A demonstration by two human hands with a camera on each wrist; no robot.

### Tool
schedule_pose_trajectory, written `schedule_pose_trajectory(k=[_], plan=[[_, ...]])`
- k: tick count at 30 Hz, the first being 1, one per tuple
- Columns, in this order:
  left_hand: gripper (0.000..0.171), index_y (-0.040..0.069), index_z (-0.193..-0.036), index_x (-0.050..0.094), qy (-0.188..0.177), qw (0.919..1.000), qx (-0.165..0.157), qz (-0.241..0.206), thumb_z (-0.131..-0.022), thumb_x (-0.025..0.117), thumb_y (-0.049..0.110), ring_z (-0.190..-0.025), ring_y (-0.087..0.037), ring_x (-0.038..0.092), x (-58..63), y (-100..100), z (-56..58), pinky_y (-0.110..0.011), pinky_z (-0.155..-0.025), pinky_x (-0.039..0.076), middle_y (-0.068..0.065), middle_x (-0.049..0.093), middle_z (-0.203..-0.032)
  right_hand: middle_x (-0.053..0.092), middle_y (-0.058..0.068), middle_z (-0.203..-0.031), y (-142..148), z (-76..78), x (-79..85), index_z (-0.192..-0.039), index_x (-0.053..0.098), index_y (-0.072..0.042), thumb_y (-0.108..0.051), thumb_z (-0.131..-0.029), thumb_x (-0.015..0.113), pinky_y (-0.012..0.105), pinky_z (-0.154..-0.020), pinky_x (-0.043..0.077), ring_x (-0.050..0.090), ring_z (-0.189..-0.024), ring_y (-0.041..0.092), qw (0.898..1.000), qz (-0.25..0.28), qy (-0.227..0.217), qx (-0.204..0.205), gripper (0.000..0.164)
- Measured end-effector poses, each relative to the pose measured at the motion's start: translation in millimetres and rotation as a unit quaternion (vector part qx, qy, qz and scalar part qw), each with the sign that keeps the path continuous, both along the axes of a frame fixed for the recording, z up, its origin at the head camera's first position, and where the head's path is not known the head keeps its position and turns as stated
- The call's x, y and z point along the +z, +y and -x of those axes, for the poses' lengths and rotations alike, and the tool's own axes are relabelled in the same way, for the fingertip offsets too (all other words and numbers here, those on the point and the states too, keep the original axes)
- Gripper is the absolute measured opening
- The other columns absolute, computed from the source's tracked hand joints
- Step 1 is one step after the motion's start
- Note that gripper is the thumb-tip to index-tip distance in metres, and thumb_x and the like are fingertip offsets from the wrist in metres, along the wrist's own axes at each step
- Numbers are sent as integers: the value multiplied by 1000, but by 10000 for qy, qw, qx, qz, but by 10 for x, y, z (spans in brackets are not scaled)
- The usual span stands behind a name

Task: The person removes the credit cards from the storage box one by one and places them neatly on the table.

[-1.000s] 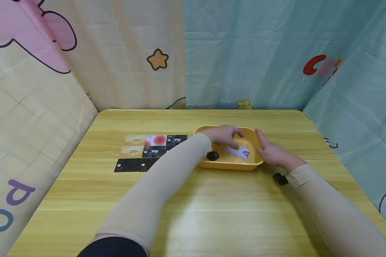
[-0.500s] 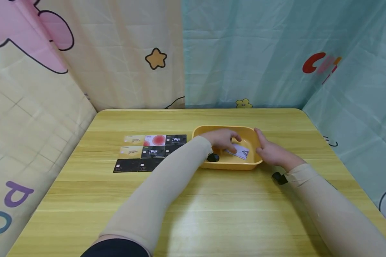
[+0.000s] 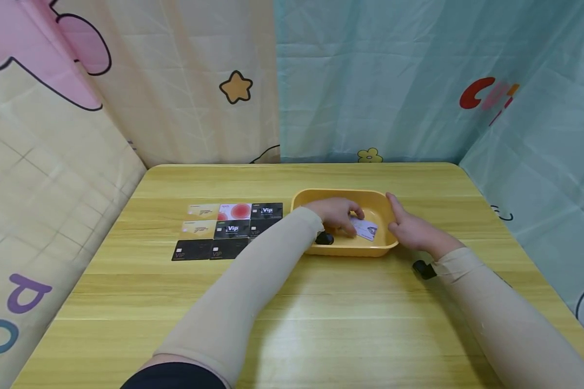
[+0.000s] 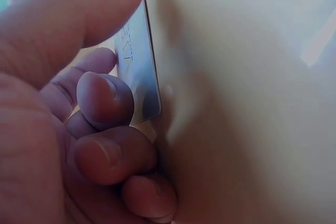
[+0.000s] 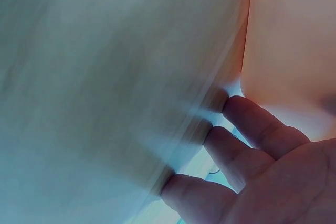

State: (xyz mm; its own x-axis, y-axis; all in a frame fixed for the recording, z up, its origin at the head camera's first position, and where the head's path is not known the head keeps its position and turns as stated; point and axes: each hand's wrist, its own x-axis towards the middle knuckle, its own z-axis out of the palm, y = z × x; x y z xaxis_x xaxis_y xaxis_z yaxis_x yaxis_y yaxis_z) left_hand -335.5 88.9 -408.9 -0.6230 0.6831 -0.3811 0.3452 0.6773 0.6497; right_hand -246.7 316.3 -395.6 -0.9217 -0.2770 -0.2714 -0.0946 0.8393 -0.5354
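Observation:
In the head view, a yellow plastic tray (image 3: 347,251) stands right of centre on the table. A pale white-lilac card (image 3: 367,230) lies inside it. My left hand (image 3: 337,212) reaches in from the left and pinches the card's left end; in the left wrist view the thumb overlaps one long edge of the card (image 4: 139,72), with an index finger by the other edge. My right hand (image 3: 413,229) rests against the tray's right end, thumb and index finger at the rim. Its other fingers (image 5: 236,156) stretch to the tabletop beside the tray wall in the right wrist view.
Left of the tray, several cards lie in rows on the wooden table (image 3: 321,335): cream cards (image 3: 198,229), a pink-red one (image 3: 235,212) and black VIP ones (image 3: 193,250). My left sleeve (image 3: 253,286) hides part of the nearest row. Printed curtains (image 3: 370,81) enclose the table's back and sides.
My left hand has lowered from above the card onto its left end, and the card has shifted and turned slightly. The right hand has stayed at the tray.

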Motion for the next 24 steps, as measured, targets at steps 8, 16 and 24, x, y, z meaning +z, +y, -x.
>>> schedule_pose_trajectory(k=[8, 16, 24], plan=[[52, 30, -132, 66, 108, 9998, -4, 161, -85, 87, 26, -107, -17, 57, 11, 1, 3, -26, -80, 47, 3, 61, -127, 9, 40, -167, -12, -15, 18, -164, -19, -3, -14, -107, 35, 67, -122, 27, 33, -149, 56, 10000, -27, 9, 8, 80], [49, 28, -132, 65, 178, 9997, -34, 171, -88, 85, 19, -108, -18, 57, 49, 0, -42, -25, -82, 45, 0, 61, -125, 13, 43, -165, -25, -32, 31, -164, -18, -2, -12, -107, 34, 67, -121, 28, 37, -147, 56, 9999, -72, 76, -27, 79], [45, 28, -129, 66, 223, 9997, 9, 97, -89, 83, 19, -106, -18, 58, 16, -14, -56, -25, -82, 45, 0, 61, -124, 10, 42, -166, -26, -27, 26, -164, -19, -2, -12, -106, 35, 67, -122, 26, 32, -149, 57, 10000, -18, 52, 15, 80]])
